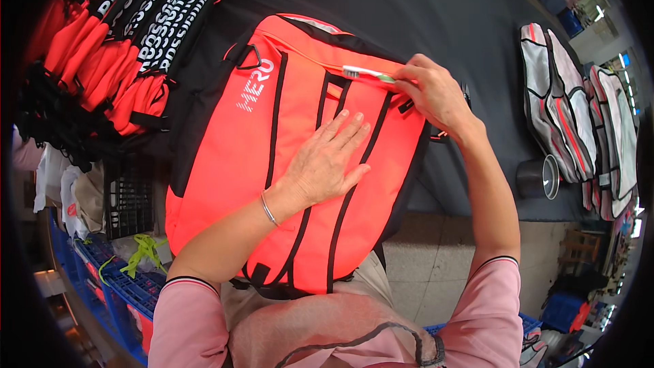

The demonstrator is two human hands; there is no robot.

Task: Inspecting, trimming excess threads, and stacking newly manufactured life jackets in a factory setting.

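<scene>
A bright coral-red backpack (pixel 228 157) with black trim and white printing lies at the table's front edge, its near end against my lap. My left hand (pixel 325 160) rests flat on its middle, fingers stretched out, holding nothing. Near the backpack's far right corner, my right hand (pixel 432 92) pinches a toothbrush (pixel 368 75) with a white and green handle. Its dark bristle head points left and lies against the fabric near the top seam. Part of the handle is hidden by my fingers.
A black cloth covers the table (pixel 470 177). Stacked red and black bags (pixel 116 54) lie at the far left. On the right are a dark metal cup (pixel 538 177) and grey panels with black edging (pixel 558 105). A black crate (pixel 129 194) and blue crates (pixel 129 266) stand at lower left.
</scene>
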